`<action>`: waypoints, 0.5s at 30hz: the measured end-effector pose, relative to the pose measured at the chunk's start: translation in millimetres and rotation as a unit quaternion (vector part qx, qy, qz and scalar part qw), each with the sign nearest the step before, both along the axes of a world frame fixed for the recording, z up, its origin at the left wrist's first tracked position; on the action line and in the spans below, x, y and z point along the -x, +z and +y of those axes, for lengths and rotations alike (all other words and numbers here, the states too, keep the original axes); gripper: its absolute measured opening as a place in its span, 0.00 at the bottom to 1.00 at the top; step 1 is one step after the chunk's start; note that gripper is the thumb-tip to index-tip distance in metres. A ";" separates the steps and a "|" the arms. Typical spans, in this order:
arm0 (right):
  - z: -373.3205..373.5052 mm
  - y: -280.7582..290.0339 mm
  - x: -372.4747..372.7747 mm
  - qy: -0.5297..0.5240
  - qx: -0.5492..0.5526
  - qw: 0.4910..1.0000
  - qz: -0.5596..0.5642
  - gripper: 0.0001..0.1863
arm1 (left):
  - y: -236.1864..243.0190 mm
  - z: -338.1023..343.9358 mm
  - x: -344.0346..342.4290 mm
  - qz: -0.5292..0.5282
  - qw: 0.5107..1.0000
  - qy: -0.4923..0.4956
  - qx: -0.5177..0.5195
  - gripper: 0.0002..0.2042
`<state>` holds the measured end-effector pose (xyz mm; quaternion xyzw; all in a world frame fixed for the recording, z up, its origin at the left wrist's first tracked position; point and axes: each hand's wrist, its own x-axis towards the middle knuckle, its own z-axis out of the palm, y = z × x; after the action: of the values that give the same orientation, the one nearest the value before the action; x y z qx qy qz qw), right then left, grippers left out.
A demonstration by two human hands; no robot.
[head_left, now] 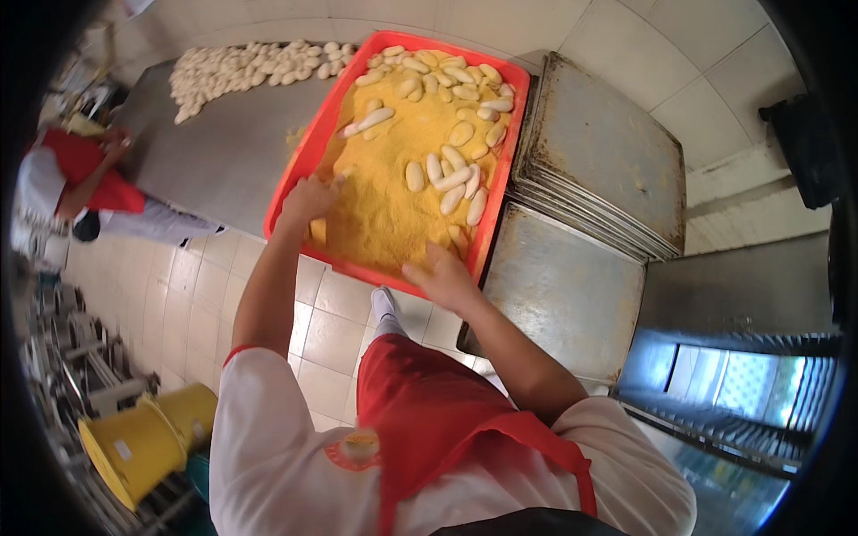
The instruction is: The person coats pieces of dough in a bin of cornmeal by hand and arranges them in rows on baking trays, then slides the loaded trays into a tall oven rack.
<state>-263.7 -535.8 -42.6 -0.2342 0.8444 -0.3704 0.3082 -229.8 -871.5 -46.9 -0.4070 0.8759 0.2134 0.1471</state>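
Note:
A red tray (307, 154) holds a bed of yellow crumbs (380, 201) with several pale oblong dough pieces (453, 179) on it. My left hand (310, 198) reaches over the tray's left rim, its fingers stretched into the crumbs and partly hidden by them. At the near right corner is my right hand (442, 275), fingers apart and low over the crumbs. Just beyond those fingers lies one crumb-dusted dough piece (458, 238). Neither hand shows a dough piece in its grip. More pieces are gathered along the tray's far and right sides.
Many small dough pieces (241, 71) cover the back of the metal table (201, 152). Stacked baking sheets (608, 152) stand right of the tray, with another sheet (563, 290) nearer me. A co-worker in a red apron (89, 170) is at far left. Below left is a yellow bin (134, 451).

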 end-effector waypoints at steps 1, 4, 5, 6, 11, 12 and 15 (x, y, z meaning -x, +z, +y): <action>-11.1 7.8 -3.0 0.045 -0.076 0.996 -0.010 0.37 | -8.0 -9.0 -3.9 0.009 0.999 -0.024 -0.034 0.46; -51.5 27.3 1.7 0.079 -0.170 0.980 -0.071 0.34 | -34.8 -26.5 -14.0 0.072 0.986 -0.059 -0.136 0.45; -60.8 -0.8 10.2 0.021 -0.123 0.985 -0.119 0.31 | -38.7 -25.5 -6.8 0.105 0.976 -0.052 -0.184 0.44; -65.5 -35.4 20.0 -0.052 -0.074 0.982 -0.167 0.29 | -12.7 -3.7 9.3 0.143 0.940 0.024 -0.309 0.41; -139.8 14.6 56.6 -0.367 0.380 0.807 -0.264 0.27 | 6.7 25.0 59.3 0.332 0.745 0.099 -0.570 0.41; -135.4 38.0 60.1 -0.411 0.373 0.791 -0.258 0.28 | 32.6 22.8 63.2 0.358 0.729 0.102 -0.575 0.42; -90.4 25.7 38.6 -0.488 0.437 0.716 -0.241 0.25 | 30.0 -12.7 47.7 0.400 0.765 0.091 -0.496 0.43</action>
<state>-302.3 -626.1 -16.9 0.1987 0.4829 -0.8412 0.1408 -277.5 -884.2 -16.9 -0.2327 0.5857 0.7744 -0.0557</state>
